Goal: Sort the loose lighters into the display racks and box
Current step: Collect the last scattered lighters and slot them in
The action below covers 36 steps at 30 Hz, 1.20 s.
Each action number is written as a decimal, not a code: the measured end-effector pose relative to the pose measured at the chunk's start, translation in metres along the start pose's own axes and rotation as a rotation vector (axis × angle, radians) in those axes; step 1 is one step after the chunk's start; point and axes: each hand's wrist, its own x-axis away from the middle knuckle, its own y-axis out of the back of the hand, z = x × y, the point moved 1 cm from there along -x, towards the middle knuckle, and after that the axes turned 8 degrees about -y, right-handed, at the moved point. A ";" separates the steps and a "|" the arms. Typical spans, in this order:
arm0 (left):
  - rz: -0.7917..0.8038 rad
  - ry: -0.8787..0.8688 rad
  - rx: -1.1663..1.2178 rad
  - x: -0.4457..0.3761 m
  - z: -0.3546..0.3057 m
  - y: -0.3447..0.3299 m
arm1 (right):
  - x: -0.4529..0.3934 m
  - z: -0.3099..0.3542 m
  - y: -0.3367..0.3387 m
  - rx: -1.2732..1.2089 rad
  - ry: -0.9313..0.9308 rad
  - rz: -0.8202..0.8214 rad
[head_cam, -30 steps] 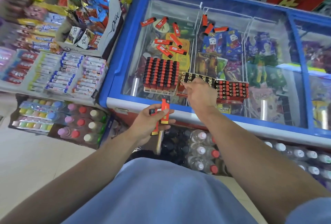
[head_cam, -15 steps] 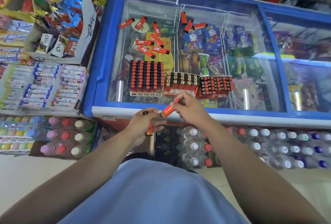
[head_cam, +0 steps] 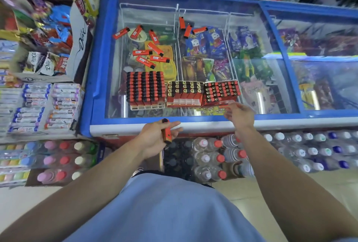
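Note:
Three lighter holders stand in a row on the freezer's glass lid: a full left rack (head_cam: 145,88), a middle box (head_cam: 185,92) and a right rack (head_cam: 221,91). Several loose orange lighters (head_cam: 149,54) lie on the glass behind them, and a few more lighters (head_cam: 188,27) lie further back. My left hand (head_cam: 155,141) hovers in front of the freezer edge and holds one orange lighter with a black cap (head_cam: 167,132). My right hand (head_cam: 241,116) pinches another orange lighter (head_cam: 225,106), blurred, at the front edge of the right rack.
The freezer's blue frame (head_cam: 93,71) borders the glass lid. Packs of water bottles (head_cam: 213,156) stand on the floor below it. To the left are shelves of candy tubes (head_cam: 34,104) and a Dove chocolate box (head_cam: 77,34).
My right hand took one lighter from my left hand and carried it rightward to the right rack's front. My left hand stays near the freezer edge with one lighter left.

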 end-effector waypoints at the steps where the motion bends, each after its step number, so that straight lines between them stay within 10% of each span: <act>1: 0.013 -0.013 0.002 0.001 0.000 -0.001 | 0.000 0.001 -0.003 0.026 0.009 0.016; 15: 0.087 -0.090 -0.250 0.012 0.006 -0.011 | 0.003 0.003 -0.013 0.216 0.260 -0.097; 25: 0.143 -0.167 -0.303 0.005 0.014 -0.017 | -0.001 -0.003 -0.018 0.218 0.125 0.087; 32: 0.180 -0.201 -0.358 0.000 0.020 -0.025 | -0.001 0.014 -0.015 0.223 0.132 -0.091; 36: 0.194 -0.202 -0.437 -0.010 0.024 -0.037 | 0.035 0.023 -0.013 0.387 0.331 0.300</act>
